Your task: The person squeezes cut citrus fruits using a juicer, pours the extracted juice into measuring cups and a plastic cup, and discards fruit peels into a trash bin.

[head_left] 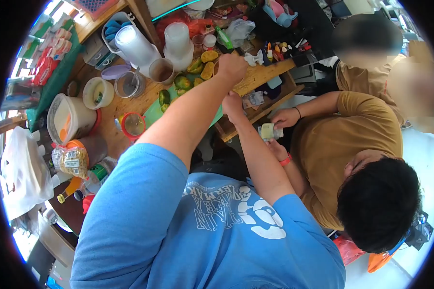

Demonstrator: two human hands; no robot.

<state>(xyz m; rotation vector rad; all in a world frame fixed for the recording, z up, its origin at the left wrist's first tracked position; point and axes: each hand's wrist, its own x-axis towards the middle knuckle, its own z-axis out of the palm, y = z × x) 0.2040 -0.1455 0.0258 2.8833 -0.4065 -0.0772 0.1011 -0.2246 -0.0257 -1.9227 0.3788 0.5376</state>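
Note:
My left hand (232,68) is closed above the wooden table's right side, beside cut fruit with orange flesh (208,71); what its fingers hold, if anything, is hidden. Just below it, my right hand (233,105) is closed near an open wooden drawer (260,113), its fingers partly out of sight. Banknotes (253,99) lie in the drawer. Under my left forearm is a green cutting board (154,111), with green-skinned fruit (182,83) on and around it. A small white crumpled piece (254,58) lies right of my left hand.
A person in a brown shirt (347,130) stands close on the right, holding folded banknotes (269,131). Stacked plastic cups (178,41), a cup of brown liquid (162,71), a white bucket (70,118) and a red-rimmed cup (132,124) stand on the table (112,108).

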